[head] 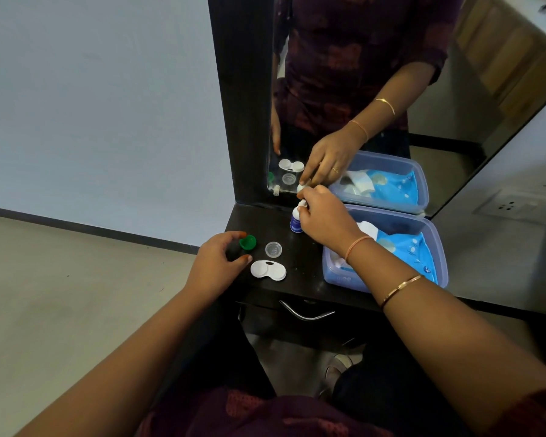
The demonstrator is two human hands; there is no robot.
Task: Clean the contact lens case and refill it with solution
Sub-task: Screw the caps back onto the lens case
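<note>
A white contact lens case (268,270) lies on the black shelf (300,263) with both wells uncovered. A green cap (248,242) rests by my left hand (216,261), whose fingers curl loosely around it, thumb and fingertips apart; I cannot tell if they touch it. A clear cap (273,249) lies just right of the green one. The small solution bottle (296,219) stands upright near the mirror. My right hand (323,216) pinches its white top.
A translucent plastic box (435,247) with blue packets sits at the right of the shelf, touching my right wrist. The mirror (344,105) stands behind the shelf. A drawer handle (306,313) is below the front edge.
</note>
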